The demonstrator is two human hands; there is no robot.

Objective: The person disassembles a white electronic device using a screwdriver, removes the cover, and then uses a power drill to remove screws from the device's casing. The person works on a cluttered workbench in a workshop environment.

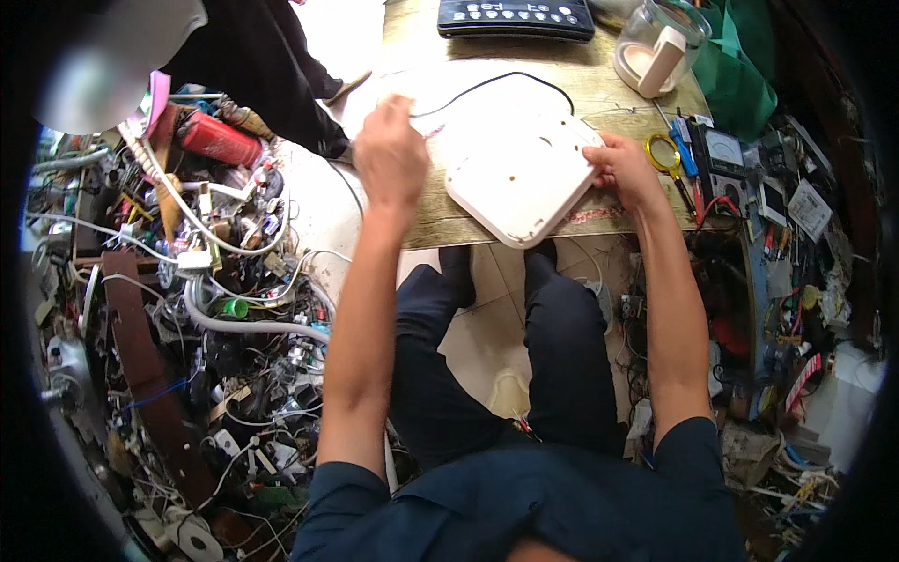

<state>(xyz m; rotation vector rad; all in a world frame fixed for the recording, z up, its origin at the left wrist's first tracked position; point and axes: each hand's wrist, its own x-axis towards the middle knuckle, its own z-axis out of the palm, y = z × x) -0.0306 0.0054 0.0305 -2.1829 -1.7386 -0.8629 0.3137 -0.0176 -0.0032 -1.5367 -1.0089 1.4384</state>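
A heap of cables and electronic scrap (248,361) covers the area to the left. Ahead stands a wood-grain worktable (429,217). The white square casing (515,173), round-cornered and pierced with small holes, is at the table's near edge, its front corner extending past that edge; whether it is lifted cannot be told. A black appliance with a row of buttons (515,19) sits at the far side, with a clear jug (663,58) to its right. The left hand (389,155) is blurred, raised left of the casing, fingers curled; any hold cannot be told. The right hand (622,170) is partly closed, gripping the casing's right corner. To its right lie an analog multimeter (728,173) and a yellow-rimmed magnifying glass (663,153). A thin black cord (510,75) arches beyond the casing.
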